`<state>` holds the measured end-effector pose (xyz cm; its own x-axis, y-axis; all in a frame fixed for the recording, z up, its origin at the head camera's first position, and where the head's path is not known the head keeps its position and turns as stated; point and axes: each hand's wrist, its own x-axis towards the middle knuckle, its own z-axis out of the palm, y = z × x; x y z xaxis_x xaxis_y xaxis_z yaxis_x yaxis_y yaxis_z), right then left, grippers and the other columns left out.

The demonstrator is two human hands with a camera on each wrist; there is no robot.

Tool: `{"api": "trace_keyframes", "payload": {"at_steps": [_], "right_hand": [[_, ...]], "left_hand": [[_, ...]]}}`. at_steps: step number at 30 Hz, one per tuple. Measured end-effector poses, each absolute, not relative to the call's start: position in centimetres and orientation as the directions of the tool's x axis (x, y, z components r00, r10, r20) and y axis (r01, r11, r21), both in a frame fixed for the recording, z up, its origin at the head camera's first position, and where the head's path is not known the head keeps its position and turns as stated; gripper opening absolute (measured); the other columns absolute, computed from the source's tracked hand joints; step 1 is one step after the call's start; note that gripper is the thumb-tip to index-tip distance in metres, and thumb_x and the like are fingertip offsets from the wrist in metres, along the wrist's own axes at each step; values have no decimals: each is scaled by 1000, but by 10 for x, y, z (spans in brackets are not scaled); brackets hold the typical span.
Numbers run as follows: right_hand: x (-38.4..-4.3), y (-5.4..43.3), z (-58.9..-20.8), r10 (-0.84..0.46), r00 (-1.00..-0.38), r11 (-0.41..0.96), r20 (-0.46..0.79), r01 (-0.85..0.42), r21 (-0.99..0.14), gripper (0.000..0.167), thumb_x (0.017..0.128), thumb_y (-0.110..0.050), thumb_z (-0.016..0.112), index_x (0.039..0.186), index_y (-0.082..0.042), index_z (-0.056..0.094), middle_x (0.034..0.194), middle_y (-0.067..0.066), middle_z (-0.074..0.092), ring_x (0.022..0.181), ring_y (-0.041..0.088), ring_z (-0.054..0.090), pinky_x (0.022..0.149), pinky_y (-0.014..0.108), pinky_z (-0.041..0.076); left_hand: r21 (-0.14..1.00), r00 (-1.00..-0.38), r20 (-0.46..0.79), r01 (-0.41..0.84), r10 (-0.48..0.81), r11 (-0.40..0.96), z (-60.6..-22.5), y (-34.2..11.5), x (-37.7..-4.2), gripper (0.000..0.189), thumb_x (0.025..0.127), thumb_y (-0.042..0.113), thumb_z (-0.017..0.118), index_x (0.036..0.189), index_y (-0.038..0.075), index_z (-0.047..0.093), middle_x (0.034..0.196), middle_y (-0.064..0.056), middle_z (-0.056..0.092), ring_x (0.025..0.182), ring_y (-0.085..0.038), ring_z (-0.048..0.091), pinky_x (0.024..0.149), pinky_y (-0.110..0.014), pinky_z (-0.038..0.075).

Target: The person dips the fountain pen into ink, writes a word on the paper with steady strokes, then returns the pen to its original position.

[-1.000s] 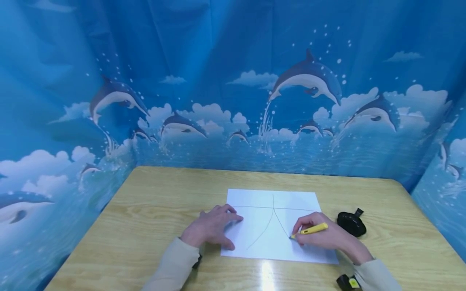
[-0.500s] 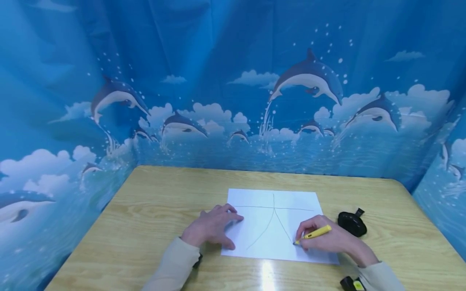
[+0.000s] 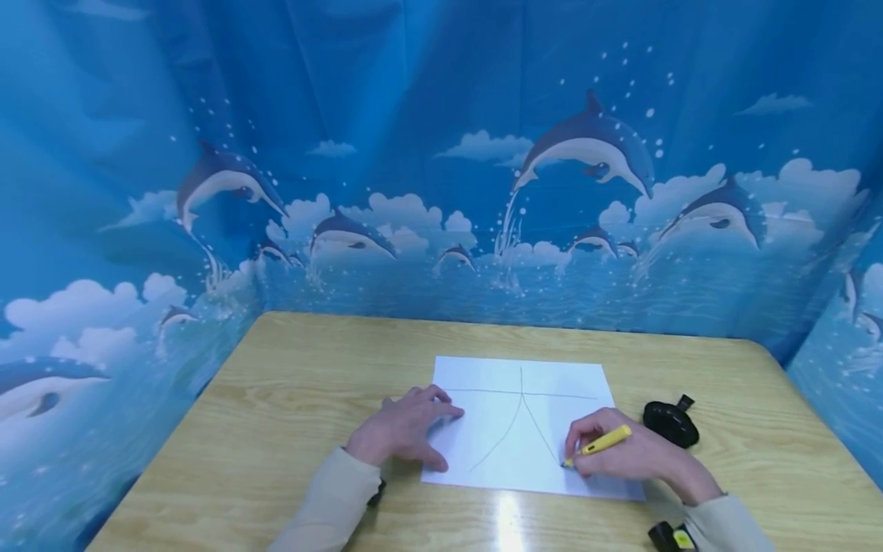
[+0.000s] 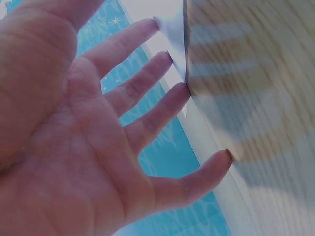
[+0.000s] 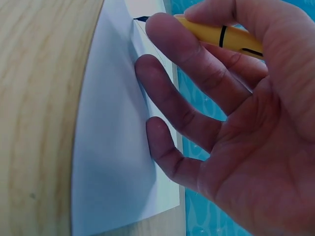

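Note:
A white sheet of paper (image 3: pixel 497 452) lies on the wooden table, bearing a short upright line, a long level line and two slanting lines that spread downward from where they cross. My right hand (image 3: pixel 624 448) pinches a yellow pen (image 3: pixel 607 440), its dark tip on the paper at the lower end of the right slanting line. In the right wrist view the pen (image 5: pixel 211 33) sits between thumb and fingers, the other fingers resting on the sheet. My left hand (image 3: pixel 407 429) rests spread at the paper's left edge; in the left wrist view its fingertips (image 4: pixel 177 91) touch paper and table.
A black rounded object (image 3: pixel 671 423) with a small tab lies right of the paper. A black device with a yellow label (image 3: pixel 674 537) is by the right cuff. Behind the wooden table (image 3: pixel 310 360) hangs a blue dolphin curtain (image 3: pixel 414 153).
My right hand has moved down and slightly right with the pen, and the right slanting line has grown longer. My left hand keeps its place on the paper.

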<state>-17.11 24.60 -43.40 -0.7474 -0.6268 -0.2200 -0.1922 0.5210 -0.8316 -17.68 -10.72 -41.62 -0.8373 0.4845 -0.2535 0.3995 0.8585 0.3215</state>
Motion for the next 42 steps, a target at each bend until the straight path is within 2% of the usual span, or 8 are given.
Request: {"api": "trace_keyframes", "payload": {"at_steps": [6, 16, 34, 38, 42], "right_hand": [[-172, 245, -432, -630, -739, 548, -240, -203, -812, 7, 81, -11, 72, 88, -13, 74, 69, -7, 65, 55, 1, 46, 51, 19, 42], [-172, 244, -431, -632, -733, 551, -253, -194, -812, 7, 81, -10, 71, 87, -12, 73, 69, -5, 68, 52, 1, 43, 46, 17, 36], [-175, 244, -428, -621, -739, 568, -262, -193, -800, 6, 83, -12, 73, 88, -13, 74, 73, -1, 72, 55, 3, 49, 50, 19, 41], [-175, 246, -429, -640, -725, 542, -253, -192, -818, 5, 85, -13, 73, 90, -12, 74, 74, 1, 73, 56, 2, 50, 50, 18, 42], [-176, 250, -430, -642, -732, 503, -226, -180, -845, 8, 91, -13, 70, 97, -9, 71, 77, 6, 75, 57, 1, 47, 49, 18, 38]], "left_hand": [[321, -840, -251, 398, 482, 860, -417, -107, -177, 78, 72, 42, 91, 142, 29, 60, 145, 0, 53, 136, -29, 49, 105, -78, 40], [330, -841, -263, 383, 473, 863, -417, -106, -177, 77, 72, 41, 91, 142, 29, 61, 145, -1, 53, 136, -30, 48, 106, -78, 39], [344, -842, -258, 378, 474, 860, -417, -106, -179, 76, 72, 40, 91, 141, 29, 61, 146, -1, 53, 137, -30, 47, 107, -78, 37], [344, -841, -261, 378, 474, 859, -416, -106, -178, 75, 72, 40, 91, 140, 28, 62, 145, -2, 53, 136, -30, 48, 106, -79, 38], [346, -839, -261, 381, 478, 857, -416, -106, -177, 75, 72, 39, 91, 140, 28, 62, 144, -2, 54, 135, -29, 48, 106, -78, 39]]}}
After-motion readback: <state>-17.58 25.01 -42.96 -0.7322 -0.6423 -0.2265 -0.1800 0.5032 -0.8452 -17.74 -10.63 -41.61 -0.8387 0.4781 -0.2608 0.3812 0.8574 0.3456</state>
